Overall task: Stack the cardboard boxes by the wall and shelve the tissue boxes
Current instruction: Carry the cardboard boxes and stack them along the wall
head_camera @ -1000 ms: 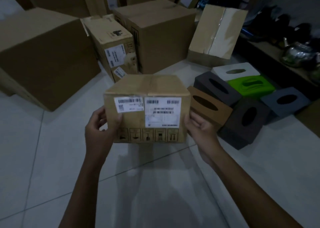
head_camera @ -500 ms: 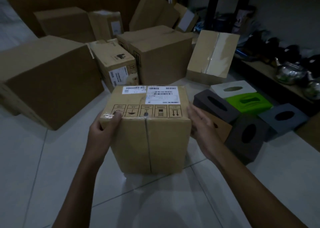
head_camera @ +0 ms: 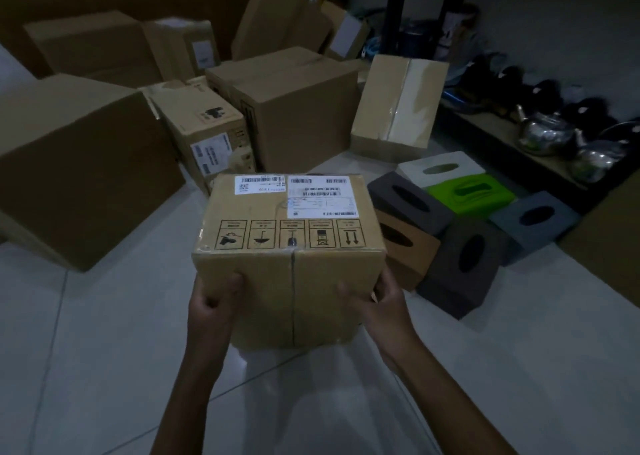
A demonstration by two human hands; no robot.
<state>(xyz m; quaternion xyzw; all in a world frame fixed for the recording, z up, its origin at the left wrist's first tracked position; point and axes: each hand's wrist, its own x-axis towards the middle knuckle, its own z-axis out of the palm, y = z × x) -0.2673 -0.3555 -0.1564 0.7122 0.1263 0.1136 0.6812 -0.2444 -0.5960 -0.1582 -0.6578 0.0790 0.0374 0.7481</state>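
- The small brown cardboard box with white shipping labels could slip, since both grips sit low on its near face, and drop onto the pale tiled floor.
- The left hand and right hand each grasp a lower corner, thumbs pressing the front, fingers hidden.
- 6 tissue boxes lie just right of it.

Labelled brown cardboard box held above floor, six tissue boxes clustered just right
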